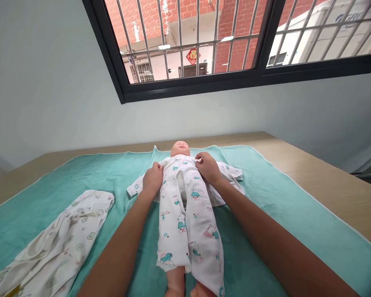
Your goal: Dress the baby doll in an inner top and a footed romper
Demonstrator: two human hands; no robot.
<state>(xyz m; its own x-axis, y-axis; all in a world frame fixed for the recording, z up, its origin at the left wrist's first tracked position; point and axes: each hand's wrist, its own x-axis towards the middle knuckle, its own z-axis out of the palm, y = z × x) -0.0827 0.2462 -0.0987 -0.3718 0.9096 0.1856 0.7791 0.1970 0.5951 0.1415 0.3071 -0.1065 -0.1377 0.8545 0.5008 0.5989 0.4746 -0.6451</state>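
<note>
A doll (180, 149) lies face up in the middle of the worktop (315, 173), its head at twelve o'clock and its bare feet at six. It wears white printed trousers (199, 206), the waist up near its chest and the legs running down towards six o'clock. A matching white shirt (233, 173) lies spread beneath, one sleeve out at nine o'clock and the other at three. The left hand (153, 179) is at the doll's ten o'clock side, its grip narrow, pinching cloth at the trousers' edge. The right hand (208, 167), towards one o'clock, has its grip closed on the waist edge between thumb and fingers; whether either also catches the shirt I cannot tell. Everything rests on a turquoise blanket (292, 210). A second printed garment (76, 227) lies crumpled at eight o'clock, apart from the doll.
</note>
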